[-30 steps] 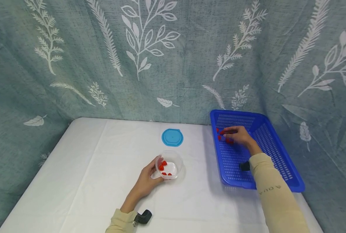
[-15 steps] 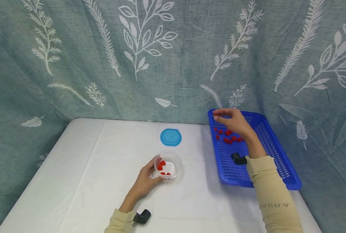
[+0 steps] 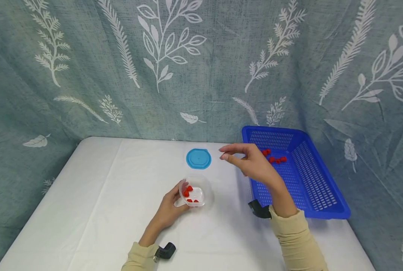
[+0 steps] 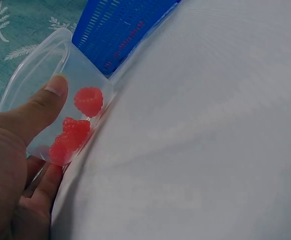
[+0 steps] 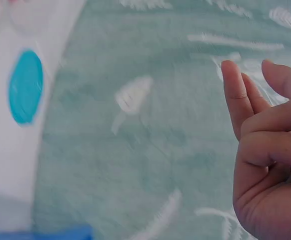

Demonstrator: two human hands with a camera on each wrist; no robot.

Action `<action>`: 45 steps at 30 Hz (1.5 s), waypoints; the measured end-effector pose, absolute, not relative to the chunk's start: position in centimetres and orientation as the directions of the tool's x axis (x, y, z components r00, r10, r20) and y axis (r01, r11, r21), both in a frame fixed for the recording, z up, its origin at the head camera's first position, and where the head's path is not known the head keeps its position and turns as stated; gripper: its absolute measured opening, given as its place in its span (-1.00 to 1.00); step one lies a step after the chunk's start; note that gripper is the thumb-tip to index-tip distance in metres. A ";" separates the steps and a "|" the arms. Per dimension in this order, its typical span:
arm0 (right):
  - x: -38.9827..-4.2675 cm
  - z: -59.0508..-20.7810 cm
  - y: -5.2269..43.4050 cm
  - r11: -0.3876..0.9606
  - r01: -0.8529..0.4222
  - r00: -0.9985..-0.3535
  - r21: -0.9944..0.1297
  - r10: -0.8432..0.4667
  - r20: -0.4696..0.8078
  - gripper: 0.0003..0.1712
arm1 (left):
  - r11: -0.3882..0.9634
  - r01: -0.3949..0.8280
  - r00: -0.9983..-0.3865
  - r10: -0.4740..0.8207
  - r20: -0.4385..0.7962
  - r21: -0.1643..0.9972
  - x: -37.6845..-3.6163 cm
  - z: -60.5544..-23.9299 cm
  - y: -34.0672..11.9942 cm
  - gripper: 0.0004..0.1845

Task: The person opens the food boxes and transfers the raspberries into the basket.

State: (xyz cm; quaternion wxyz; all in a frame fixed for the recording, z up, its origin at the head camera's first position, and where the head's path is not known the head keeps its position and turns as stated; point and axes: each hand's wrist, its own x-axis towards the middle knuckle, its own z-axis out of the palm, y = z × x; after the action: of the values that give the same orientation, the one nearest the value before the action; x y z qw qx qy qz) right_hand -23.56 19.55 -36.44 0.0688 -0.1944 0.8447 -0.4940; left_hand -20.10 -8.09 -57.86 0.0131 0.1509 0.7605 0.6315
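My left hand (image 3: 169,209) holds the clear plastic tub (image 3: 195,191) on the white table (image 3: 86,210), thumb (image 4: 45,102) curled over its near rim and the other fingers under its side. The tub stands tipped a little toward me. Inside it lie a few red raspberries (image 4: 75,125), bunched against the wall next to my thumb.

My right hand (image 3: 252,163) hangs in the air above the table, between the tub and the blue basket (image 3: 310,188), touching neither. Its fingers are loosely bent, and thumb and forefinger point left toward the round blue lid (image 3: 199,158). From the head view the fingertips look drawn close together, but I cannot tell whether they pinch a berry. The right wrist view is blurred and shows only my bent fingers (image 5: 255,115) against the leaf-patterned curtain (image 3: 188,64).

The lid lies flat on the table just behind the tub, apart from it. The basket sits at the right edge of the table against the curtain. A small cluster of loose raspberries (image 3: 274,156) rests on its floor near the far left corner. Black camera mounts sit at both of my wrists, by the beige sleeves (image 3: 298,241).
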 end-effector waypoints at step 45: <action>-21.6 -49.6 10.5 0.774 -0.174 -0.898 -0.609 -0.379 -0.224 -0.65 | 0.142 0.242 -0.944 0.265 0.198 0.960 -20.1 -58.0 -8.3 -0.05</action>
State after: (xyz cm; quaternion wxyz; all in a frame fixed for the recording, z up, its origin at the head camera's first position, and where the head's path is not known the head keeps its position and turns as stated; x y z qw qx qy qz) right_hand -21.62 10.47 -49.57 0.1693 -0.1493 0.9264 -0.3015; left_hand -20.08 -8.34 -58.00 0.0092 0.1676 0.7555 0.6333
